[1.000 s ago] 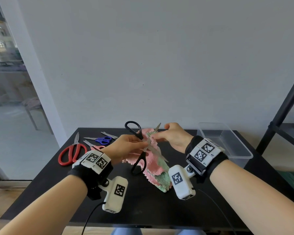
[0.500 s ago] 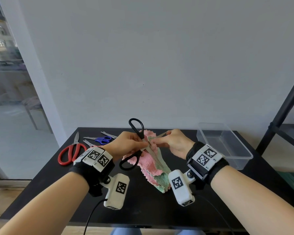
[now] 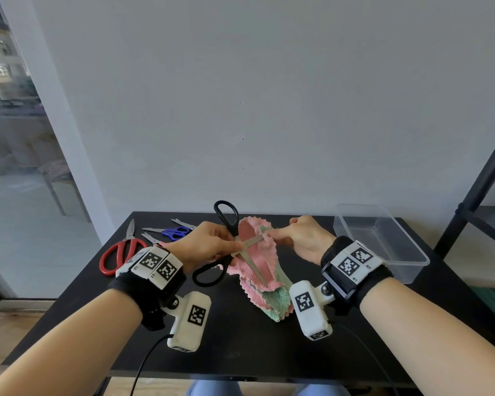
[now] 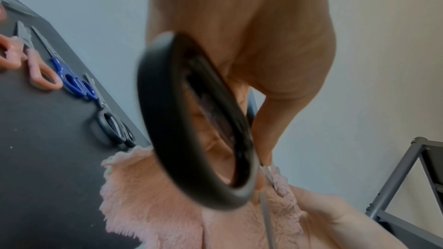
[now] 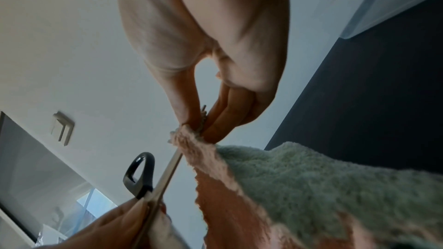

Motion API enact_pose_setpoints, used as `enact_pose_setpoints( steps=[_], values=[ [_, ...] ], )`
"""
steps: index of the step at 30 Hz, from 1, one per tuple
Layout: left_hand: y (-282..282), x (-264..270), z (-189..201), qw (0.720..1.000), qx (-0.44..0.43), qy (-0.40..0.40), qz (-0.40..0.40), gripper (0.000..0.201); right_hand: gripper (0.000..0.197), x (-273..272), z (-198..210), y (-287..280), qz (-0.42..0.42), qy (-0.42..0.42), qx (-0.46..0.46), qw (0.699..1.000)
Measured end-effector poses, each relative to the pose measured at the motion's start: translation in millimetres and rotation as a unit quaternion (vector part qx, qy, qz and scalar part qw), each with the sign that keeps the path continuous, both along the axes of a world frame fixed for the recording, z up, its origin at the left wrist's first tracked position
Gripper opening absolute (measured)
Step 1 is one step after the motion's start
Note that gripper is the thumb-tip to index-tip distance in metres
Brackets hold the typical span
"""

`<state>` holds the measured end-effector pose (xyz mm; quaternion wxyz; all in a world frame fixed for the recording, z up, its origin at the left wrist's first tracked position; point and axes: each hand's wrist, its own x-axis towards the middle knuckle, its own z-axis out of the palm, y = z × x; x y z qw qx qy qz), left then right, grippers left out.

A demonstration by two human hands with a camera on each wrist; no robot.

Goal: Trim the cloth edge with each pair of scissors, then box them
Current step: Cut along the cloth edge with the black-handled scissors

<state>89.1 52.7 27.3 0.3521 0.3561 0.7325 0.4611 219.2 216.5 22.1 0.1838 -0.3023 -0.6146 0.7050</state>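
Note:
My left hand (image 3: 235, 247) grips the black scissors (image 3: 253, 267) near the pivot, and both handle rings (image 4: 153, 101) are empty. The blades stand wide apart. The upper blade (image 5: 171, 164) lies across the top edge of the pink and green cloth (image 3: 269, 298), and the lower one runs down over its pink face. My right hand (image 3: 269, 232) pinches that top edge (image 5: 191, 135) between thumb and fingers (image 5: 215, 120), holding the cloth up off the black table (image 3: 240, 347). The clear plastic box (image 3: 383, 241) stands at the back right with nothing in it.
Red scissors (image 3: 117, 252), blue scissors (image 3: 175, 232), pink scissors (image 4: 40, 71) and small black scissors (image 4: 112, 126) lie at the table's back left. A dark metal rack (image 3: 480, 190) stands to the right. A grey wall is behind the table.
The scissors turned in my left hand. The upper blade dropped from pointing upward to lying across the cloth edge by my right fingers, and the lower handle swung left.

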Motion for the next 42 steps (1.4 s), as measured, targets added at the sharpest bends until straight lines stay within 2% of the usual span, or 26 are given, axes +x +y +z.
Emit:
enact_pose_setpoints(
  steps=[9, 13, 16, 18, 23, 26, 30, 35, 38, 40, 42],
  values=[
    [-8, -7, -1, 1.000, 0.003, 0.001, 0.008, 0.012, 0.089, -12, -7, 7, -0.002, -0.037, -0.003, 0.999],
    [-15, -18, 2, 1.000, -0.005, 0.025, 0.012, 0.017, 0.091, -9, -1, 10, -0.007, -0.052, 0.013, 0.999],
    [-21, -29, 2, 1.000, -0.007, 0.024, 0.012, 0.022, 0.068, -3, 0, 18, -0.043, -0.058, 0.041, 0.997],
    [-25, -35, 4, 1.000, 0.003, 0.015, 0.027, 0.020, 0.068, -1, -2, 21, -0.047, -0.060, 0.068, 0.995],
    [-24, -33, 13, 0.995, 0.052, -0.052, 0.060, 0.011, 0.043, -1, -9, 12, 0.003, -0.084, 0.129, 0.988],
    [-20, -31, 13, 0.988, 0.089, -0.097, 0.077, 0.021, 0.037, -2, -11, 7, 0.037, -0.084, 0.136, 0.987],
    [-16, -32, 9, 0.981, 0.104, -0.123, 0.105, 0.029, 0.037, 0, -13, -2, 0.076, -0.107, 0.140, 0.981],
    [-8, -24, 8, 0.968, 0.149, -0.156, 0.125, 0.016, 0.040, 4, -15, -5, 0.087, -0.106, 0.135, 0.981],
    [-5, -24, 8, 0.962, 0.167, -0.159, 0.146, 0.023, 0.039, 4, -12, -6, 0.081, -0.098, 0.155, 0.980],
    [-4, -24, 7, 0.958, 0.173, -0.165, 0.156, 0.029, 0.045, 3, -9, -6, 0.065, -0.087, 0.171, 0.979],
    [-1, -24, 8, 0.956, 0.178, -0.162, 0.167, 0.024, 0.054, 2, -6, -7, 0.053, -0.067, 0.187, 0.979]
  ],
)
